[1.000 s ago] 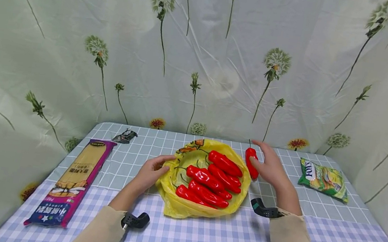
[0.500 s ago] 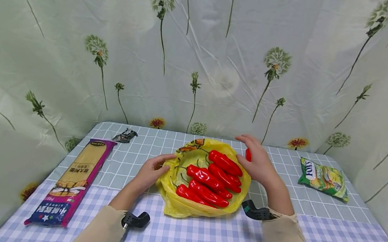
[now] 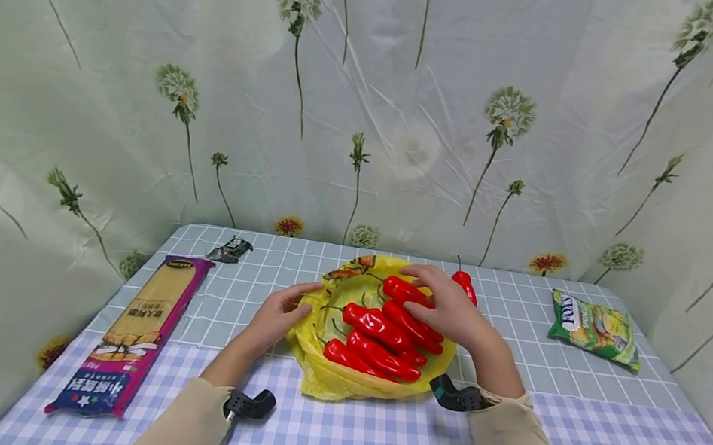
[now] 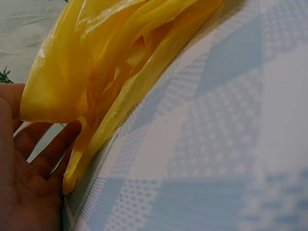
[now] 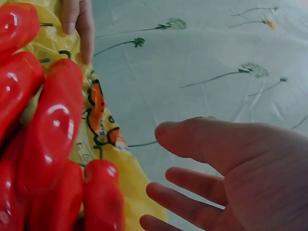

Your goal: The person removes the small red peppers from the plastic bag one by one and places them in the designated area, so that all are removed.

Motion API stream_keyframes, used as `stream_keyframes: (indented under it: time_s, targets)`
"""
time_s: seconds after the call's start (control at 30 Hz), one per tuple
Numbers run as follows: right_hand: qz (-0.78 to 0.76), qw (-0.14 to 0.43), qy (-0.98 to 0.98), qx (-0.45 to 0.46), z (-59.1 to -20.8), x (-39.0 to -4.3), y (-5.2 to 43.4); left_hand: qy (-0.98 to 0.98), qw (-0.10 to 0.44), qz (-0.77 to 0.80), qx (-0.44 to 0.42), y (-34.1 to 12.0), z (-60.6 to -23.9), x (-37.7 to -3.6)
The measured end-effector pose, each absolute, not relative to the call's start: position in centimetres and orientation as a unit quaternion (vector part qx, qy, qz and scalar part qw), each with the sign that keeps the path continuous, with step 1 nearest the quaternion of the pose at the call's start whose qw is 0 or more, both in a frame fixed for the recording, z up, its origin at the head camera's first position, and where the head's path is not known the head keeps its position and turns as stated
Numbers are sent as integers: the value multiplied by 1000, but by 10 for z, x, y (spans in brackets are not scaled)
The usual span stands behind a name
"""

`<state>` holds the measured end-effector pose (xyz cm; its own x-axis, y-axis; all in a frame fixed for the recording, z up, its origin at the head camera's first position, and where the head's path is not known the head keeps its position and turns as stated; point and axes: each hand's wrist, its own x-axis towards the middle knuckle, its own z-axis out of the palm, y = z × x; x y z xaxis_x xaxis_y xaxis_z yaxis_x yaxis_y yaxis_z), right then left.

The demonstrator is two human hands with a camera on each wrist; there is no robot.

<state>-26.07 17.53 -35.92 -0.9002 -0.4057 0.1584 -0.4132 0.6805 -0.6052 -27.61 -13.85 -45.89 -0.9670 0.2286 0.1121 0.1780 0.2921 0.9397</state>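
Observation:
A crumpled yellow plastic bag lies wide-mouthed in the middle of the table, with several glossy red peppers inside, their thin stems pointing left. My left hand holds the bag's left rim between thumb and fingers; the left wrist view shows its fingers against the bag's outer folds. Over the right side of the peppers hovers my right hand, fingers spread and nothing in them, as the right wrist view confirms. Behind it, one more red pepper lies outside the bag, partly hidden by the hand.
On the left lies a long pasta packet with purple edges. A small black wrapper is at the back left. To the right sits a green FOX'S bag. Behind the table hangs a dandelion-print curtain.
My right hand has moved left from the lone pepper, across the bag's rim, to above the peppers in the bag. My left hand stays on the rim.

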Motion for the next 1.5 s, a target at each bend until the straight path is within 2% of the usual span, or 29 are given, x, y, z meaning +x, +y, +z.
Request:
stream_keyframes:
  time_s: [0.4,0.9,1.5]
  targets:
    - [300,-37,-914,271,-371,-260,157,798,29,588,127,-138,-461,-277]
    - [281,-74,-921,259,-380,-257,145,801,26,583,130,-138,-460,-276]
    - [252,-80,-936,232,-384,-255,137,805,31,580,122,-139,-462,-278]
